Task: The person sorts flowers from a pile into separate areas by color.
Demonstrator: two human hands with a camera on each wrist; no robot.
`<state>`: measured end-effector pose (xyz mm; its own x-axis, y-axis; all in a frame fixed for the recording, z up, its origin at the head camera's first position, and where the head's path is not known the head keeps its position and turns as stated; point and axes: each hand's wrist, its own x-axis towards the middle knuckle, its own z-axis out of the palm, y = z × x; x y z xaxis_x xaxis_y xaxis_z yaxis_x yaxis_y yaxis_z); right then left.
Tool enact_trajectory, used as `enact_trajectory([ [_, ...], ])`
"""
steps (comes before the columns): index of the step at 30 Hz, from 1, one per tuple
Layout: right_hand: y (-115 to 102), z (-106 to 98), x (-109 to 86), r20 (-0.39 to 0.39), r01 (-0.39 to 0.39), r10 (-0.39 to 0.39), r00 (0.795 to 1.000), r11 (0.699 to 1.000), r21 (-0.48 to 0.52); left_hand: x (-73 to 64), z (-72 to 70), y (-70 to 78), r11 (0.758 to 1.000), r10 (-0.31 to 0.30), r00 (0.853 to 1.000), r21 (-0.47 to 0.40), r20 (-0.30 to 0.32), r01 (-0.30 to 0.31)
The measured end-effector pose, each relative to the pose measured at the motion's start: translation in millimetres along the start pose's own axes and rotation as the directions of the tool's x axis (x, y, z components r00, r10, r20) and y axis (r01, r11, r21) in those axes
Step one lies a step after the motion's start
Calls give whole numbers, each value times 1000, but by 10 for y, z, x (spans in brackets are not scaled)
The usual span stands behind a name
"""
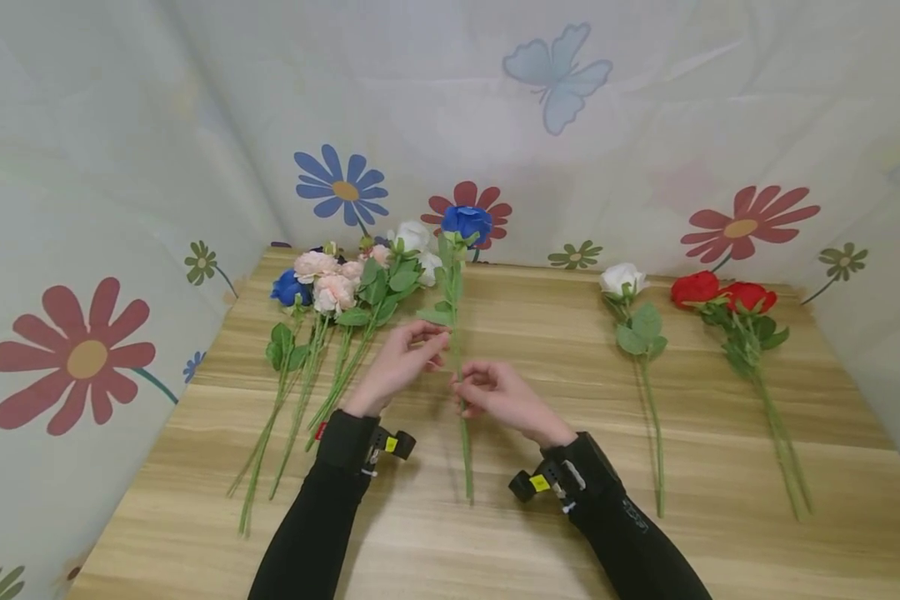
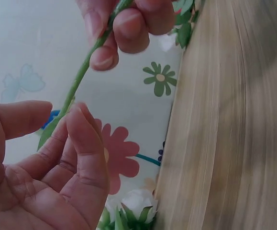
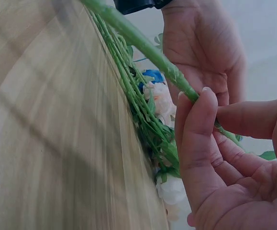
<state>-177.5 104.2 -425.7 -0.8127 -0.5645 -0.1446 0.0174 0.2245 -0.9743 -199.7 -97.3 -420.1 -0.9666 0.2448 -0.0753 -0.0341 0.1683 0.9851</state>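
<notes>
An artificial blue rose [image 1: 467, 223] stands nearly upright over the middle of the table, its long green stem [image 3: 143, 43] running down between both hands. My right hand [image 1: 506, 396] pinches this stem between thumb and fingers; in the right wrist view, the fingertips [image 3: 203, 103] press against it. Higher up, beside the leaves, is my left hand [image 1: 405, 362]. The left wrist view shows a gap between the left thumb [image 2: 26, 115] and the fingers, with the stem passing behind the fingertips.
At left on the wooden table [image 1: 570, 533] lie several flowers: pink ones [image 1: 333, 292], a blue rose [image 1: 290, 287] and white roses [image 1: 412, 236]. To the right lie a white rose [image 1: 622, 279] and red roses [image 1: 696, 288]. A patterned curtain [image 1: 420, 100] hangs behind.
</notes>
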Motion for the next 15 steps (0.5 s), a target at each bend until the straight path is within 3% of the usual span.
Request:
enact_trajectory([
  [5,32,-79,-57,-40,-14,14,999,1000,1,-27,-20,-6,998,40,999,55,-15,-39],
  [15,151,-373,-215,-144,-91,78,987,993,-82,-39,-70,-16,983,63,997,178,-50,-53],
])
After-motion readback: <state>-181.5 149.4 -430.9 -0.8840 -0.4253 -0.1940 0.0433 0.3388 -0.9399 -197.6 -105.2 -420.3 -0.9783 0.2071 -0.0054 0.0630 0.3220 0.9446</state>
